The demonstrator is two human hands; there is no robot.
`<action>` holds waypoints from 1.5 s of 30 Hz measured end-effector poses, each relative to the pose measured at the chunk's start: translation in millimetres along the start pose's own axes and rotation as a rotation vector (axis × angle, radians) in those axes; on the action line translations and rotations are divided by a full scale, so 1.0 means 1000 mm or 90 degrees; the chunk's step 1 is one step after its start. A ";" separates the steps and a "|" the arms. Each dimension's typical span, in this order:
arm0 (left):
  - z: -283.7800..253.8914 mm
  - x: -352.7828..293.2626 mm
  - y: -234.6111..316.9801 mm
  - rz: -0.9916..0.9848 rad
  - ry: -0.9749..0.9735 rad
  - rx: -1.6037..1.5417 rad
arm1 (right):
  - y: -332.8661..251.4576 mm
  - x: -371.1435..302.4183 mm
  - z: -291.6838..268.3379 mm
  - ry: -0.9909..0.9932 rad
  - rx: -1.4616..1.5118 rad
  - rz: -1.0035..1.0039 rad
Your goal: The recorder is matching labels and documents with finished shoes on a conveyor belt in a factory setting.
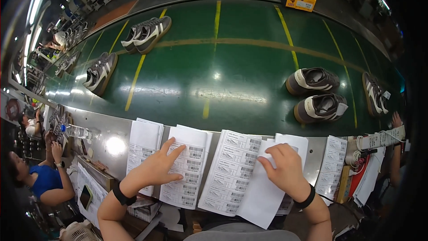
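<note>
My left hand (154, 167) is spread over a stack of printed label sheets (185, 192), its fingers apart and nothing gripped. Another label stack (145, 134) lies partly beneath that wrist. My right hand (285, 169) rests over a blank white sheet (261, 201), fingers bent and the thumb apart from them. Its thumb tip meets the edge of the neighbouring label sheet (229, 172), which shows rows of shoe drawings and barcodes. Behind the right hand more white paper (294, 142) sticks out. Black bands circle both wrists.
A green conveyor belt (178, 76) with yellow lines carries grey-and-white sneakers (149, 33), a nearer right pair (318, 107) and others. Shoe boxes (301, 0) stand beyond it. Left are a clear bottle (78, 131), a phone (85, 197) and a co-worker in blue (47, 180); right, a label strip (331, 165) and cables.
</note>
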State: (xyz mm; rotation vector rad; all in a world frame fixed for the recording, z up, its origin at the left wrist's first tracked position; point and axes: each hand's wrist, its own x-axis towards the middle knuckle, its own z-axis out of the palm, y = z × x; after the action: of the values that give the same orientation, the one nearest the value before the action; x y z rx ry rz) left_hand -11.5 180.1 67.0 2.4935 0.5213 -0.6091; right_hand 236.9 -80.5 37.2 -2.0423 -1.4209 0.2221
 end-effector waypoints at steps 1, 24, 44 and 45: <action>-0.016 0.001 -0.013 -0.007 0.004 0.005 | 0.004 0.001 -0.006 0.031 -0.068 0.044; -0.290 0.335 -0.373 -0.303 0.214 -0.143 | 0.040 -0.073 -0.032 -0.381 0.662 0.545; -0.053 0.181 0.086 0.283 0.115 0.075 | -0.042 -0.018 0.071 -0.286 0.061 -0.195; -0.042 0.174 0.096 0.298 0.195 0.138 | -0.038 -0.013 0.064 -0.284 0.049 -0.204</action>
State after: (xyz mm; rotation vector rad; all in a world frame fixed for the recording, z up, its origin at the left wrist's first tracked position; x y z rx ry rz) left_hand 190.7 168.8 47.0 2.7953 -0.0373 -0.1052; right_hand 171.5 -58.4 6.8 -1.7346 -1.9507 0.6129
